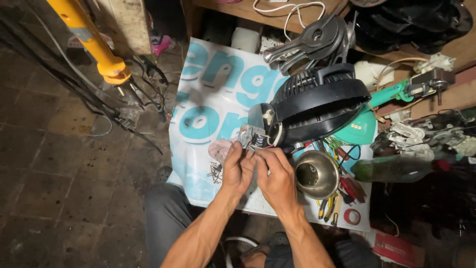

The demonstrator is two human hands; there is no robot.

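On printed sheet (pixel 208 94), both hands (pixel 237 168) (pixel 277 178) at fan motor (pixel 249 135)

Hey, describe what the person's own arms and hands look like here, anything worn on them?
Both forearms are bare up to the bottom edge of the picture, with no sleeves showing. The left hand and the right hand wear no gloves. No watch, ring or wristband can be seen on either. Below the arms, the person wears dark grey trousers.

Repair workshop: scattered tools (pixel 331 206), fan parts (pixel 317 42)
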